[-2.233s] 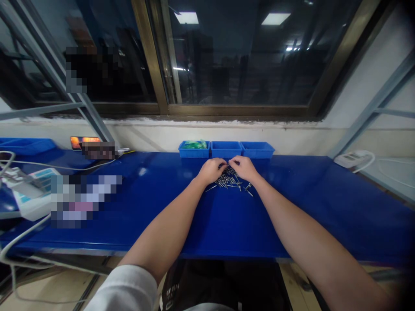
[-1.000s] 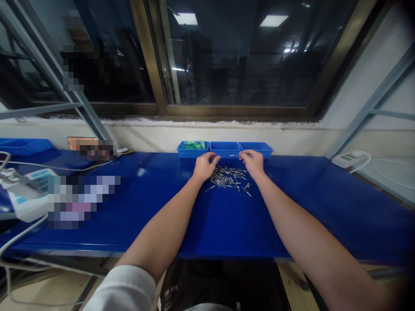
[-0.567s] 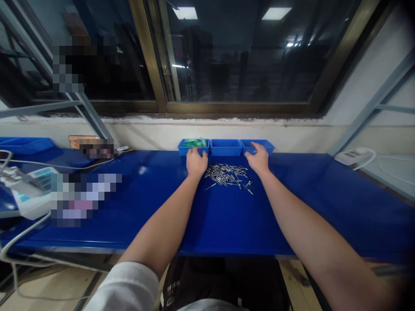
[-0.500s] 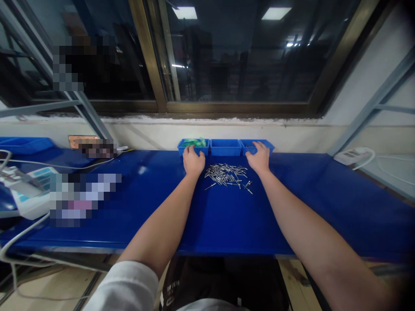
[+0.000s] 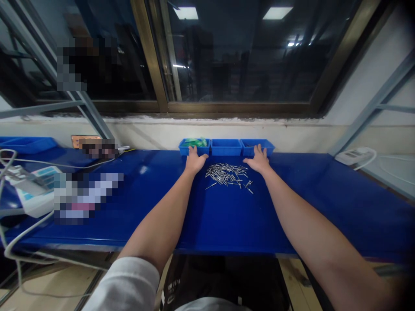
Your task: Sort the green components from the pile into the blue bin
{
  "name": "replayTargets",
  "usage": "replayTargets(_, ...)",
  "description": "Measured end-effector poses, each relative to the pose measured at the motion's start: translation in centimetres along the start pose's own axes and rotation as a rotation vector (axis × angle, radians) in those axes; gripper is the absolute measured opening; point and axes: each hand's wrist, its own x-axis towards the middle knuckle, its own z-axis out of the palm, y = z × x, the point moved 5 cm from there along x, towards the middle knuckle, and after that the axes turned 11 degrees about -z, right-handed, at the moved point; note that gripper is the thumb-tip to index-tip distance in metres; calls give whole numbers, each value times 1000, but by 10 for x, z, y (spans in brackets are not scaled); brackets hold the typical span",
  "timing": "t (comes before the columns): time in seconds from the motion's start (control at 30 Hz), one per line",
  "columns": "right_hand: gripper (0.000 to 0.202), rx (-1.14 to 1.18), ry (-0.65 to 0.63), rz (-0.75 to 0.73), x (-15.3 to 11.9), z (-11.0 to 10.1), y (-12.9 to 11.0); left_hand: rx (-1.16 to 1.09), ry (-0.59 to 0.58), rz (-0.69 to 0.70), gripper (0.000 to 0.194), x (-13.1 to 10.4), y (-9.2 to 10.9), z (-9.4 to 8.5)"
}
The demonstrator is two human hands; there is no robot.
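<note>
My left hand (image 5: 195, 161) is spread at the front of the left blue bin (image 5: 184, 151), which holds green plastic packaging (image 5: 196, 142). My right hand (image 5: 258, 160) has its fingers apart at the front of the right blue bin (image 5: 269, 149); small dark contents show inside that one, too small to name. Both hands hold nothing, though whether the fingertips touch the bins I cannot tell. Between the bins on either side stands a middle blue bin (image 5: 226, 151). A loose pile of silver pop rivets (image 5: 224, 173) lies on the blue table (image 5: 233, 220) between my hands.
A white device with a keypad (image 5: 39, 190) and its cables are on the left. Farther back there are another blue tray (image 5: 32, 145) and a phone-like object (image 5: 84, 141). A white box with a cord (image 5: 355, 156) lies at the right, beside a metal frame (image 5: 366, 103).
Both hands have lowered slightly from the bin rims toward the table, and their thumbs have spread inward toward the rivets. The bins and the pile stay put.
</note>
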Motion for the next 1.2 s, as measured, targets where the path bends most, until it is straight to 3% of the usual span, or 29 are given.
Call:
replayTargets(0.07, 86, -18, 38, -32, -3, -2, -9, 10, 38, 23, 68, -2, 1, 0)
replayTargets(0.17, 72, -30, 149, -191, -10, -7, -34, 20, 161, 90, 56, -12, 9, -2)
replayTargets(0.23, 59, -10, 49, -371, -17, -1, -57, 48, 191, 180, 49, -21, 18, 0)
replayTargets(0.33, 43, -12, -219, -573, -29, 14, -83, 134, 46, 397, 44, -38, 33, 16)
replayTargets(0.47, 25, -16, -301, -609, -35, 24, -91, 261, -198, 592, 46, -56, 41, 38)
replayTargets(0.6, 21, 53, -257, -633, -31, 27, -88, 281, -322, 632, 41, -64, 43, 43)
replayTargets(0.93, 18, 103, -183, -716, -33, 19, -94, 275, -284, 683, 41, -67, 47, 36)
replayTargets(1.2, 14, 62, -204, -684, -33, 23, -93, 295, -257, 691, 38, -64, 46, 38)
